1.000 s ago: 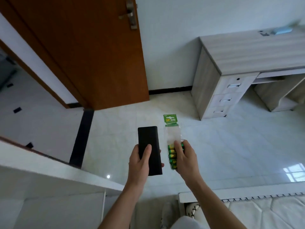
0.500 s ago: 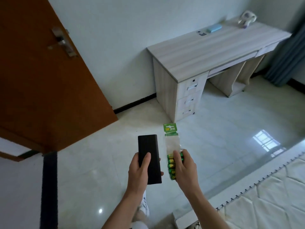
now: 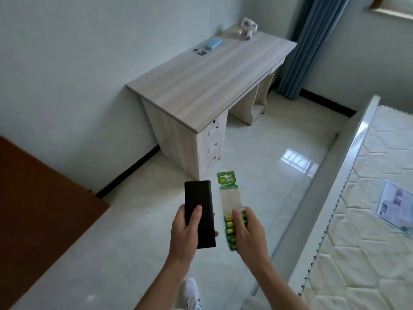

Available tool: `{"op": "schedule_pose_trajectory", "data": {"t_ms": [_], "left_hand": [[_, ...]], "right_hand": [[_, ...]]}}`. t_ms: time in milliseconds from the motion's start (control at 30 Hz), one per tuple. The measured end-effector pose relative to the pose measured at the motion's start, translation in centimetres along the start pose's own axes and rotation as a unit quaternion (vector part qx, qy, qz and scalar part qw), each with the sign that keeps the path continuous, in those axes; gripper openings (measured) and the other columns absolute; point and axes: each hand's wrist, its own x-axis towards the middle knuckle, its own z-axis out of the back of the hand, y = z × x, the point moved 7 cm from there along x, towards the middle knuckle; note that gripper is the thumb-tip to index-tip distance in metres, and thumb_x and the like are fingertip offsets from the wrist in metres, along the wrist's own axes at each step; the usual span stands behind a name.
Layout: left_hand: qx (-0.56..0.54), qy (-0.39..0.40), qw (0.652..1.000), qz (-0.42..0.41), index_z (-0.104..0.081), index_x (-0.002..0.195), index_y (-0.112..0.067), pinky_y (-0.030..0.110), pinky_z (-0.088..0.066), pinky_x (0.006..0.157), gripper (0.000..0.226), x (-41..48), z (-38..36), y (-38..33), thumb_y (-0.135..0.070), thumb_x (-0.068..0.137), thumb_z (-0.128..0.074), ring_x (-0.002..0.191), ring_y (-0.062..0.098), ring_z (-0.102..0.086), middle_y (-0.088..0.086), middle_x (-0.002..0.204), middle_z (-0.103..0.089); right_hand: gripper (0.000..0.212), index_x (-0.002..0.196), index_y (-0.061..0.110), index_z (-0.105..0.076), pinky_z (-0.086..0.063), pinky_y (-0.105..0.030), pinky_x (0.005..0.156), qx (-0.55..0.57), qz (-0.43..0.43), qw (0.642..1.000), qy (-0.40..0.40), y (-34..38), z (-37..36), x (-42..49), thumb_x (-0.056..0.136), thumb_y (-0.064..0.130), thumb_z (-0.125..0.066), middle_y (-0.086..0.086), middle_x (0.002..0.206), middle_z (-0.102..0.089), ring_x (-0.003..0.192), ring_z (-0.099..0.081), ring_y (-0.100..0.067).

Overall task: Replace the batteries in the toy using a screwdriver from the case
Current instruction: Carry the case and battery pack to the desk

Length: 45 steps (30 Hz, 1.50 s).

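My left hand [image 3: 186, 237] grips a flat black case [image 3: 199, 211], thumb lying on its top face. Beside it my right hand [image 3: 248, 236] holds a green pack of batteries [image 3: 231, 217] by its lower end, where several green cells show under my fingers. Both are held out in front of me above the floor. A small plush toy [image 3: 248, 27] sits far off at the back right of the wooden desk [image 3: 207, 81].
A light blue box [image 3: 57, 43] and a small dark item [image 3: 202, 52] lie at the desk's back left. A bed with a white mattress [image 3: 366, 220] fills the right side. A brown door [image 3: 38, 211] stands at left. A blue curtain [image 3: 312, 45] hangs beyond the desk.
The view has swung right, from the door toward the desk and bed. Both hands keep their hold on the case and the battery pack in the same pose.
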Motion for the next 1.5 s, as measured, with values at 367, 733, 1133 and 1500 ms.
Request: {"op": "schedule_pose_trajectory", "data": {"t_ms": [367,733,1133,1500], "left_hand": [[0.03,0.129,0.991,0.009,-0.06,0.111,-0.011,0.034,-0.058,0.055,0.017,6.2,-3.2,-3.2,-0.023,0.1,-0.055,0.075,0.039,-0.072,0.016,0.094,-0.074],[0.071,0.18,0.981,0.001,-0.059,0.111,-0.013,0.035,-0.058,0.056,0.017,12.2,-11.4,-3.5,-0.025,0.099,-0.056,0.075,0.038,-0.072,0.016,0.094,-0.074],[0.116,0.186,0.975,-0.025,-0.056,0.117,-0.016,0.037,-0.061,0.06,0.023,22.2,-30.9,-6.8,-0.03,0.099,-0.055,0.078,0.034,-0.073,0.016,0.099,-0.071],[0.114,0.163,0.98,-0.025,-0.057,0.118,-0.014,0.036,-0.06,0.059,0.027,31.5,-39.6,-9.3,-0.033,0.098,-0.056,0.083,0.04,-0.072,0.017,0.103,-0.071]], "right_hand": [[0.029,0.08,0.015,-0.054,-0.046,-0.039,0.057,0.086,-0.055,0.986,-0.128,1.8,0.4,3.3,0.102,0.033,-0.051,-0.004,0.069,-0.059,0.063,-0.055,-0.022],[0.029,0.079,0.015,-0.053,-0.048,-0.037,0.058,0.089,-0.038,0.978,-0.182,2.3,5.5,10.7,0.103,0.03,-0.049,0.0,0.067,-0.058,0.061,-0.056,-0.017],[0.028,0.083,0.013,-0.052,-0.051,-0.033,0.058,0.121,-0.014,0.976,-0.179,5.1,19.7,28.3,0.103,0.032,-0.048,-0.004,0.072,-0.058,0.064,-0.057,-0.017],[0.025,0.087,0.012,-0.055,-0.052,-0.032,0.062,0.129,-0.022,0.981,-0.146,6.5,22.5,40.6,0.103,0.031,-0.048,-0.008,0.077,-0.062,0.067,-0.059,-0.018]]}}
